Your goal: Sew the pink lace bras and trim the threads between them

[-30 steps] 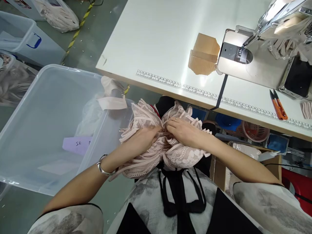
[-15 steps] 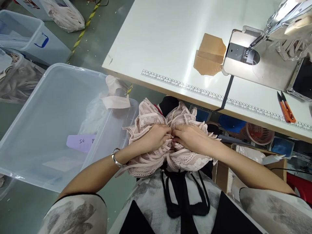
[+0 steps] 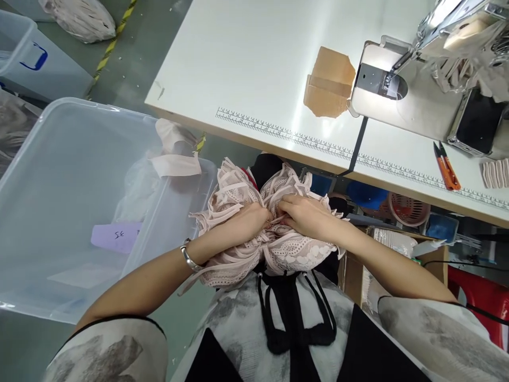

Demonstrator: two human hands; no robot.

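A thick bundle of pale pink lace bras [image 3: 234,265] lies across my lap, its cups bunched into a left and a right half. My left hand [image 3: 256,218], with a silver bracelet at the wrist, is closed with its fingers dug into the middle of the bundle. Close beside it, my right hand [image 3: 300,214] has its fingers curled round the fabric near the centre. The fingertips of both hands are partly hidden by the folds, so the exact pieces they pinch cannot be made out.
At left stands a clear plastic bin [image 3: 59,212] holding a purple card [image 3: 115,237], with pink fabric pieces [image 3: 177,164] over its rim. On the white table [image 3: 238,58] are brown cardboard [image 3: 330,82], orange snips [image 3: 447,167] and a sewing machine [image 3: 382,77].
The view has shifted slightly to the right, bringing folded pink pieces at the table's right edge into sight. Both hands stay in the bundle, with the right fingers slightly farther from the left hand.
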